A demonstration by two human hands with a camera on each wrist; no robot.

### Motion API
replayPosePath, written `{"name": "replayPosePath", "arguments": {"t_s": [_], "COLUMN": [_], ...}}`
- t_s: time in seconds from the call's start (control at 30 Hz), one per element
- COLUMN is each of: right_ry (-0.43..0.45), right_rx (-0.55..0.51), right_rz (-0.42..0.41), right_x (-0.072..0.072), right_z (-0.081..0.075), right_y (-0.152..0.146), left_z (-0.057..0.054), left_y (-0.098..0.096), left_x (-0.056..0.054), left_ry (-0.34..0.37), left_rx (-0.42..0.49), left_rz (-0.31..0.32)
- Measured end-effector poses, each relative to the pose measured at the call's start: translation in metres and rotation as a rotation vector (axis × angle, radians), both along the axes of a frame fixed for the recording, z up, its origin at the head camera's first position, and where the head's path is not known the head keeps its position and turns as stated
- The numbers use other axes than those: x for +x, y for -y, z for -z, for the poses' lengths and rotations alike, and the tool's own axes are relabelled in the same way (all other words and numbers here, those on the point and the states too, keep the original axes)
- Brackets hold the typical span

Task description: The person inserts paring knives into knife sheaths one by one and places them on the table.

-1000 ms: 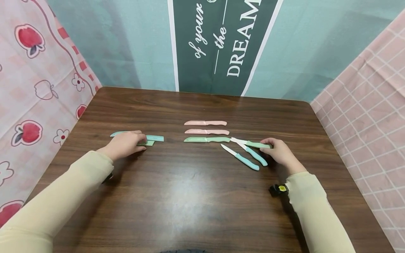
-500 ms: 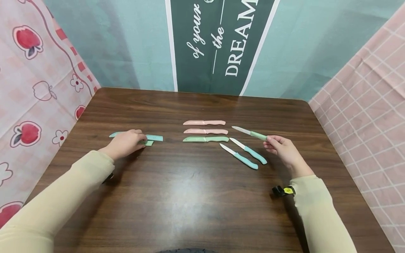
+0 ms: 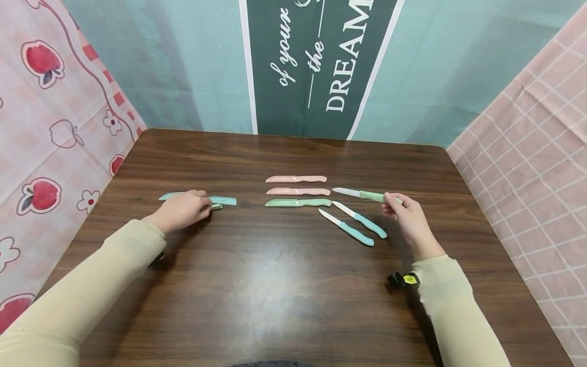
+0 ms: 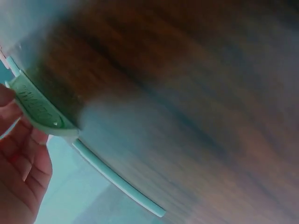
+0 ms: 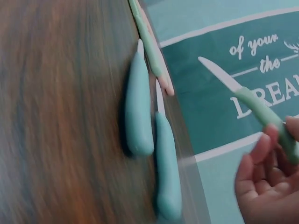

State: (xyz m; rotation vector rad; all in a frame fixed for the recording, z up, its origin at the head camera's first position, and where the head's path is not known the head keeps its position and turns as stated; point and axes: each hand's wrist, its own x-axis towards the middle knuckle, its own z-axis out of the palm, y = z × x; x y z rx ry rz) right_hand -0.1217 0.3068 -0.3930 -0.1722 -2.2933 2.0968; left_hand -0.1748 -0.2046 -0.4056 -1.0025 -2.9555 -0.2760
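Observation:
My left hand (image 3: pixel 180 210) pinches a green knife sheath (image 4: pixel 42 109) at the table's left side, just above the wood. Light blue sheath (image 3: pixel 223 201) parts show on both sides of that hand, which hides whatever lies between them. On the right, my right hand (image 3: pixel 407 216) grips a paring knife (image 3: pixel 370 196) by its green handle, raised off the table, its bare white blade (image 5: pixel 217 72) pointing left. Two blue-handled paring knives, one nearer (image 3: pixel 354 234) and one farther (image 3: pixel 370 226), lie unsheathed below it, blades toward the upper left.
Mid-table, two pink sheathed knives, one at the back (image 3: pixel 295 179) and one before it (image 3: pixel 298 191), lie parallel with a green sheathed knife (image 3: pixel 298 203). The wooden table (image 3: pixel 270 285) is bordered by fabric backdrops (image 3: pixel 197 66) on three sides.
My right hand has lifted the green-handled knife off the table, then shifted it slightly lower and levelled it. The green sheath in my left hand has tilted up; that hand has barely moved.

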Motion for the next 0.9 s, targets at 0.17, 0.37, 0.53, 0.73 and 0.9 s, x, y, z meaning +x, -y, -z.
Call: {"name": "replayPosePath", "arguments": {"t_s": [0.17,0.37,0.53,0.73,0.9], "right_ry": [-0.084,-0.227,-0.302,-0.323,-0.29], "right_rx": [-0.245,-0.443,-0.52,-0.517,-0.539], "right_rz": [0.184,0.305,0.293,0.271,0.26], "right_x": [0.001,-0.005,-0.011,-0.012,-0.009], "right_z": [-0.003,-0.004,-0.003,-0.007,-0.011], "right_y": [0.018,0.038,0.057,0.075,0.089], "left_z": [-0.016,-0.03,-0.028,-0.028,-0.03], "left_y": [-0.012,-0.046,-0.072,-0.102,-0.119], "left_x": [0.004,0.011,0.013,0.016,0.018], "left_ry": [0.21,0.458,0.601,0.851,0.99], "left_rx": [0.305,0.823,1.094,1.229,1.26], "left_rz": [-0.166,-0.339,-0.405,-0.367,-0.299]}}
